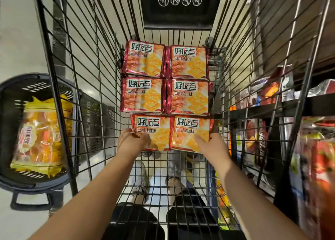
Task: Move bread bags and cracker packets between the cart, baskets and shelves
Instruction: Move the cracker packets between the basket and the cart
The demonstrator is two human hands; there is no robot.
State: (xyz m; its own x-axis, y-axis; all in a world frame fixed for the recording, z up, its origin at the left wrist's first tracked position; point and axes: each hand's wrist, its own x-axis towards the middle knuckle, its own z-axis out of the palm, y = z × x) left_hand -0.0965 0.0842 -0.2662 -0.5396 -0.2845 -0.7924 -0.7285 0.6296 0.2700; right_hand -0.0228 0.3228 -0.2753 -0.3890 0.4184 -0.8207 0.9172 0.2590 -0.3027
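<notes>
On the far left, a dark basket [10,98] is seen beside the cart. A see-through bread bag [41,138] with yellow edges is laid inside it, full of orange-gold pieces. Next comes the wire cart [87,76]. Six cracker packets are laid flat on its floor, in three rows of two. Each one is shiny red round the edges, with big dark letters on white and a picture of yellow square crackers. The four far packets [188,96] are packed close together. The near-left packet [155,131] is gripped at its left bottom corner by the left hand [133,142], with fingers curled round the edge. The near-right packet [190,131] is gripped at its right edge by the right hand [212,145], with one finger laid flat on top. On the right, shelves [272,109] are filled with red and orange snack packs [272,89].
</notes>
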